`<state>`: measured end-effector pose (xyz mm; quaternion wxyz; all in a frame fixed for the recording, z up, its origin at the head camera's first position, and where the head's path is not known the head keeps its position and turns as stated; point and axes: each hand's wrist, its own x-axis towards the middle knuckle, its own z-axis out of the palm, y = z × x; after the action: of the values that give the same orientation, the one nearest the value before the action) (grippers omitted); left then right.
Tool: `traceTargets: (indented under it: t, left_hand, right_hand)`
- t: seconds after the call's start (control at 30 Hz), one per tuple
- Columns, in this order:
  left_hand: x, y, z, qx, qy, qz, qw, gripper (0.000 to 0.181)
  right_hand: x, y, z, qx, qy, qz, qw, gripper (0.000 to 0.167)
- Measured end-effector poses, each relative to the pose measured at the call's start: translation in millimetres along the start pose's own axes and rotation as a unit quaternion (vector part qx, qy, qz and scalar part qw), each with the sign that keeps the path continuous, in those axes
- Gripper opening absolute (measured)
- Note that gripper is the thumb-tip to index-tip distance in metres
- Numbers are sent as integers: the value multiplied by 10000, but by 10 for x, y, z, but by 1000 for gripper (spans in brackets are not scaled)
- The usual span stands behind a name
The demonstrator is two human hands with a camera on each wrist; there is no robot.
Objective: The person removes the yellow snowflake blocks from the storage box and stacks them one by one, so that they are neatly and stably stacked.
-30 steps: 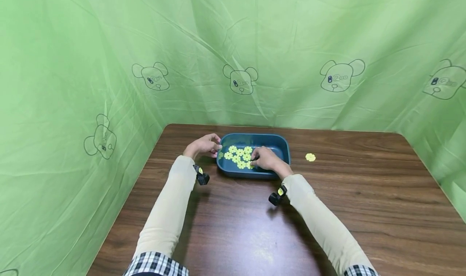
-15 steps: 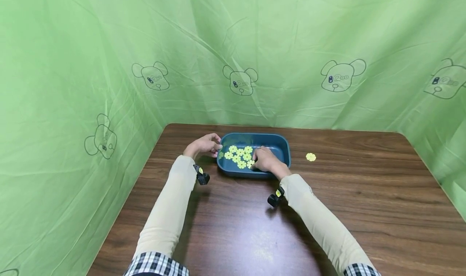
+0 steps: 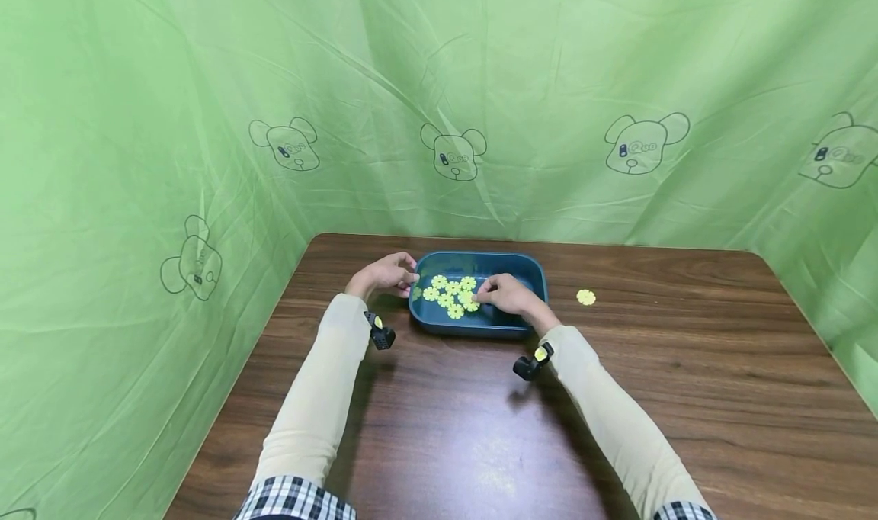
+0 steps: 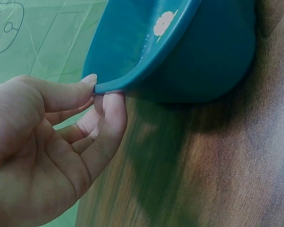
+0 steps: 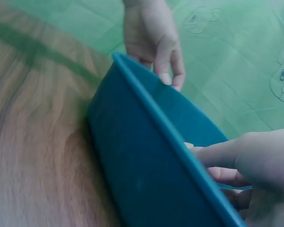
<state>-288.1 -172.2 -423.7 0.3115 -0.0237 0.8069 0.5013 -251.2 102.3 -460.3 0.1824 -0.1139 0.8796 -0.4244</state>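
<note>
A teal rounded rectangular basin (image 3: 480,329) stands on the wooden table, with several yellow flower-shaped pieces (image 3: 439,281) gathered on the left of its floor. At its left end, my left hand (image 3: 387,274) pinches the rim between thumb and fingers; the left wrist view shows this grip on the basin rim (image 4: 132,78) closely. My right hand (image 3: 509,294) reaches inside over the near wall, its thumb and fingertips pinching a yellow flower-shaped piece (image 3: 471,305) at the right of the group. In the right wrist view the basin wall mostly hides that piece.
One more yellow flower-shaped piece (image 3: 586,297) lies on the table (image 3: 686,337) to the right of the basin. A green curtain (image 3: 549,192) with printed bear heads hangs behind the table and at both sides.
My right hand has risen slightly within the basin, and the piece at its fingertips has shifted a little away from me. My left hand stays on the rim.
</note>
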Motion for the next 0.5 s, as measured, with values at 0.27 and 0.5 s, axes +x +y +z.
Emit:
traceTargets:
  t: [0.27, 0.5]
  left_hand:
    - [-4, -12, 11, -84, 64, -22, 9999, 28]
    - [-6, -18, 5, -42, 45, 20, 10000, 29]
  right_hand:
    - [-69, -42, -111, 438, 15, 46, 9990, 22]
    - [-104, -65, -235, 470, 206, 39, 9987, 24]
